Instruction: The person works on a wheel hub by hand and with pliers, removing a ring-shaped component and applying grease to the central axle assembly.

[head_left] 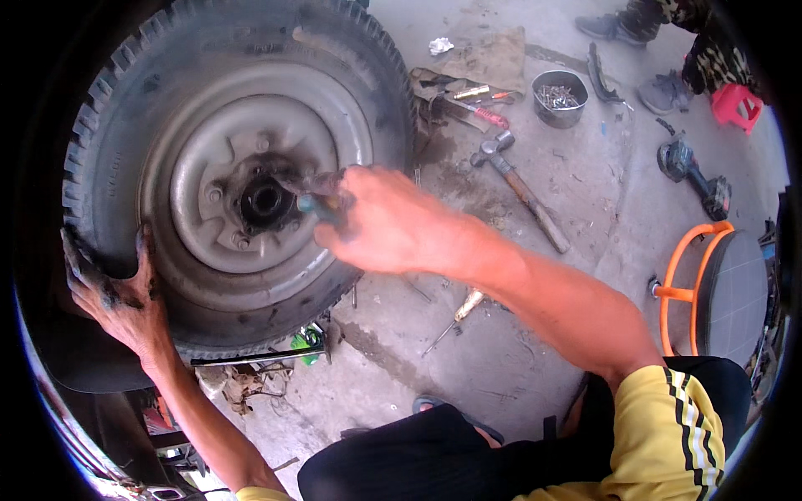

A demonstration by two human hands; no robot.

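Note:
A large tyre [125, 150] on a silvery steel wheel rim [200, 150] stands before me at the left. In its middle sits a dark, greasy hub [266, 197] with a round opening. My right hand [376, 219] is closed around a blurred tool with a teal handle [311, 205], just right of the hub; the tool's kind cannot be made out. My left hand [121, 301], blackened with grease, rests against the tyre's lower left side. Its fingers and thumb are spread apart along the sidewall.
On the concrete floor lie a hammer [522, 188], a screwdriver [455, 321] and a cordless power tool [695, 177]. A metal bowl [560, 98] holds small fasteners. An orange-framed stool [731, 292] stands right. A person's shoes [664, 92] are at the upper right, near a red plastic stool [737, 107].

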